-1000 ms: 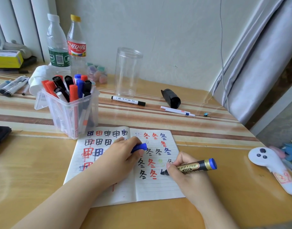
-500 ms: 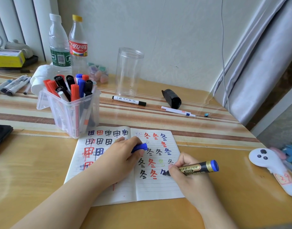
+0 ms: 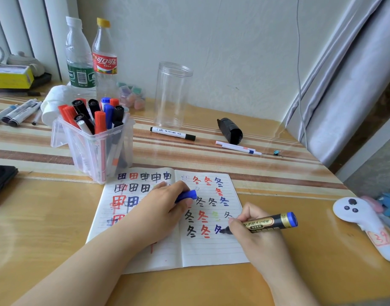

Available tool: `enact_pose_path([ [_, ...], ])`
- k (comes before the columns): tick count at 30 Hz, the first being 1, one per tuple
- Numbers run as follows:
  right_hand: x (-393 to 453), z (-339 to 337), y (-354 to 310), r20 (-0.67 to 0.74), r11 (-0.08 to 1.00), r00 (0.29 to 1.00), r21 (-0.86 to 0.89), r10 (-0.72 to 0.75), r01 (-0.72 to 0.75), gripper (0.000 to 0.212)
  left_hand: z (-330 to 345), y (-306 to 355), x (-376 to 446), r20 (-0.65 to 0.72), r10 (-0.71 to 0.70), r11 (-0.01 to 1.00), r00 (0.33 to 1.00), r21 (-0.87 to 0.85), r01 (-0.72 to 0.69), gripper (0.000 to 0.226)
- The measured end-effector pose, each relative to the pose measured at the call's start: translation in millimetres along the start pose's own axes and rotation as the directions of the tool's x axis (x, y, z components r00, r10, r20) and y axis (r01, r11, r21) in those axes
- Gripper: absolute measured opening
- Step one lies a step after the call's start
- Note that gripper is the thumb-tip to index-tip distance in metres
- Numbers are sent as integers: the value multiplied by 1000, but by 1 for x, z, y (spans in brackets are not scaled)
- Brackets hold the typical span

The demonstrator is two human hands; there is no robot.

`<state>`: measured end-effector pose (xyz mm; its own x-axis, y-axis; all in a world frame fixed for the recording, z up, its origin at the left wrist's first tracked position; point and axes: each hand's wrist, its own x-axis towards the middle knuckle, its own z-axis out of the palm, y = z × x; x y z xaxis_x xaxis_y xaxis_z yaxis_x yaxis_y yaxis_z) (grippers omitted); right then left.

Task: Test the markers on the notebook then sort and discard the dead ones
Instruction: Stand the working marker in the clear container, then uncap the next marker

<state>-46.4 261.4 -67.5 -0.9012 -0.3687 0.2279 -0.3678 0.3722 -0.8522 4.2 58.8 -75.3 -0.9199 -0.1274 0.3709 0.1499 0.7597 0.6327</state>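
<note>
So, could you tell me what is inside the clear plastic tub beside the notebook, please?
The clear plastic tub holds capped markers standing upright, with red, black and blue caps. Their lower barrels show only dimly through the wall, and the tub's bottom cannot be seen.

Both bare forearms are seen entering from the bottom edge, angled inward toward each other. The left hand (image 3: 162, 206) is laid palm down on the notebook (image 3: 211, 250), its fingers curled, and a blue cap (image 3: 187, 194) is gripped between thumb and fingers. The right hand (image 3: 254, 233) is rested on its outer edge at the lower right part of the page. A marker (image 3: 268, 223) is pinched between its thumb and bent fingers, with the tip pressed on the paper and the barrel pointed up and to the right.
</note>
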Motion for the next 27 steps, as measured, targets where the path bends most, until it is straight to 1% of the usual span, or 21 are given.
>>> enact_pose_path([
  [4,1,0,-1,0,1000,1000,-1,13,-13,33,0,1,0,13,-9,1000,1000,-1,9,16],
  [7,-1,-1,-4,11,1000,1000,26,-7,6,29,-1,0,0,23,-19,1000,1000,-3,20,16],
  [10,-2,0,0,11,1000,1000,6,16,-16,35,-1,1,-1,29,-26,1000,999,-7,26,16],
  [12,-2,-1,-1,-5,1000,1000,7,27,-27,35,-1,1,0,34,-26,1000,999,-5,27,16],
  [14,-2,-1,-2,-25,998,1000,54,15,-14,34,-2,2,-1,48,-27,1000,998,-1,28,16],
  [16,-2,-5,-3,-62,989,998,151,17,-7,28,-4,4,-2,58,-25,1000,998,-7,25,16],
  [18,0,-10,-7,-71,973,997,232,20,-2,29,-10,9,-2,57,-13,999,998,-42,16,17],
  [20,4,-14,-17,-42,951,999,308,-5,17,32,-17,16,-2,71,-3,996,997,-85,10,19],
  [23,15,-15,-39,10,910,996,406,-94,82,27,-29,28,1,99,25,992,995,-127,-12,15],
  [27,29,-8,-60,32,903,982,399,-189,161,24,-41,42,1,109,17,988,994,-155,0,15],
])
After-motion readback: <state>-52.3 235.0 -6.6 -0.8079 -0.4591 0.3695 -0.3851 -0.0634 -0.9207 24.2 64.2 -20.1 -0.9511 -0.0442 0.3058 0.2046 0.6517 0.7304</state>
